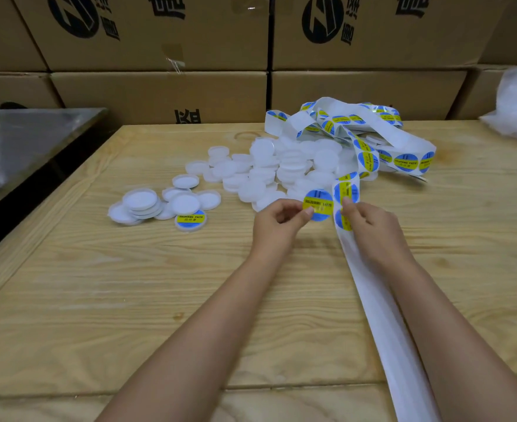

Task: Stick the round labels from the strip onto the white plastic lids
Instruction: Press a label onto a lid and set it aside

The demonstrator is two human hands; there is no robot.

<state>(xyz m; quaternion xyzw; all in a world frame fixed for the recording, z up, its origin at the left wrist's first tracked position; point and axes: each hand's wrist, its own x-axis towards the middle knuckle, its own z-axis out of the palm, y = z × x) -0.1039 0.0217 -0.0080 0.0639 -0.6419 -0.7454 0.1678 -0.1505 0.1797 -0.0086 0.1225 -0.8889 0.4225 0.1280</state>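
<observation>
Fingers (308, 211) of your left hand (277, 217) pinch a round label (318, 205); your right hand (369, 220) grips the strip (372, 293) just beside it, near the lids (281, 169).

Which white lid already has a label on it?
The lid at the near edge of the small left group: it alone carries a blue and yellow label; the other lids are plain white.

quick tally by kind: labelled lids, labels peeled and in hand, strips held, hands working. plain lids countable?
Labelled lid: 1
Round label pinched by left hand: 1
Strip gripped by right hand: 1
Hands: 2
Plain white lids: heaped and overlapping, cannot count
Total counted: 5
</observation>
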